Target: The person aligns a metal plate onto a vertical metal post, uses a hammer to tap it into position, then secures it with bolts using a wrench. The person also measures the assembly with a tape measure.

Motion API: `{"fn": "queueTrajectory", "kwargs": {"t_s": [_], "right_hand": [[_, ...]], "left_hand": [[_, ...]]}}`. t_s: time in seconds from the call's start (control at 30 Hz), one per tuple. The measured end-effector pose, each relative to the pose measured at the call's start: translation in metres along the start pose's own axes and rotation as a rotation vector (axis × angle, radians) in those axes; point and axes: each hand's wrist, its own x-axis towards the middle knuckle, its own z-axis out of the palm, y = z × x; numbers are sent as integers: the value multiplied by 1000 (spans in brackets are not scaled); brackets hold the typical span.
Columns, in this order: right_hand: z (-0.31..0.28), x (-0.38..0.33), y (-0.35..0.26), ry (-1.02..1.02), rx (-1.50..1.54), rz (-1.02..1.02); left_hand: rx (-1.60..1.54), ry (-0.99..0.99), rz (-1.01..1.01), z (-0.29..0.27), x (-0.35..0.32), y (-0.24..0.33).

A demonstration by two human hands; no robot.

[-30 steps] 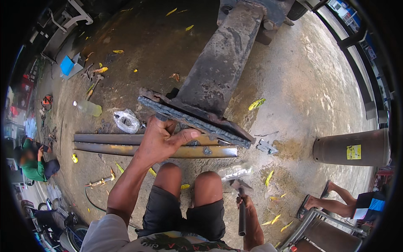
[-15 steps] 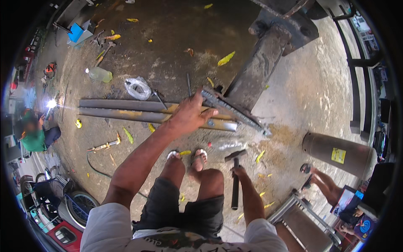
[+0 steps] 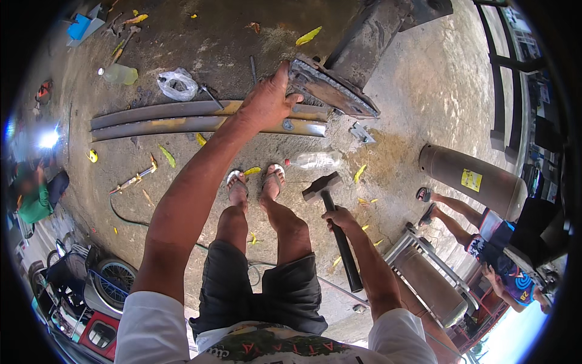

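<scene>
My left hand (image 3: pixel 267 102) grips the left corner of a thick steel plate (image 3: pixel 333 91), thumb apart and the other fingers partly hidden at its edge. The plate is fixed to the end of a heavy, dark steel beam (image 3: pixel 367 42) running toward the far right. My right hand (image 3: pixel 341 219) is wrapped round the black handle of a sledgehammer (image 3: pixel 344 249). The hammer's metal head points away from me, apart from the plate. Two long steel bars (image 3: pixel 176 125) lie on the ground below my left hand.
A clear plastic bottle (image 3: pixel 315 161) lies ahead of my feet, near a small metal piece (image 3: pixel 362 133). At left are a cutting torch (image 3: pixel 134 177) with a hose and a person in green (image 3: pixel 35 200) beside a bright welding arc. A gas cylinder (image 3: pixel 473 181) and another person (image 3: pixel 485 233) are at right.
The plate now shows more of its broad face. My right hand and the sledgehammer have risen closer to me, with the handle slanting more. The whole view has shifted.
</scene>
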Motion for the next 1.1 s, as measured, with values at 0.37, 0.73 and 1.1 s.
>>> {"fn": "queueTrajectory", "kwargs": {"t_s": [0.37,0.73,1.1], "right_hand": [[64,-149,31,-100,337,-7],[101,-209,114,-229,356,-19],[58,-333,3,64,208,-657]], "left_hand": [[132,35,-220,-18,-59,27],[-134,-890,-269,107,-428,138],[-428,-913,-283,34,-370,329]]}}
